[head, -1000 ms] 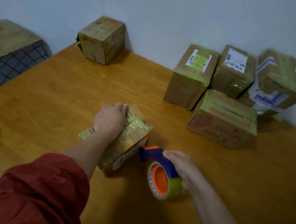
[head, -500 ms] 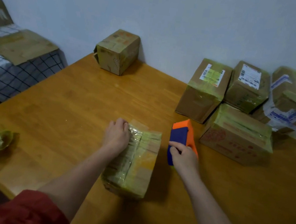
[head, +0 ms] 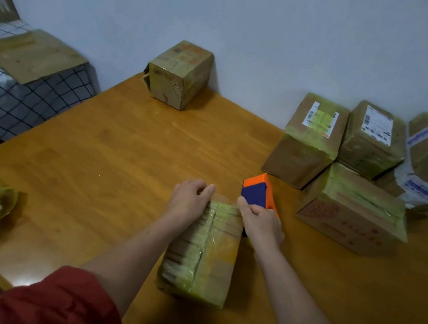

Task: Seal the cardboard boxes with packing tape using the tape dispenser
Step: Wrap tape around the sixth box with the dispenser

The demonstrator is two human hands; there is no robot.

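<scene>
Wooden table (head: 125, 154) before us: the box (head: 203, 260) lies mid-table, our left hand (head: 187, 202) curling its fingers over the far end, our right hand (head: 263, 223) clenched round the dispenser (head: 256, 193) just beside its far right corner; other boxes (head: 350, 224) beyond.

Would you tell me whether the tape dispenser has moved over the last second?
Yes. The tape dispenser, gripped by the right hand, has gone away from the person, toward the red-printed box.
</scene>
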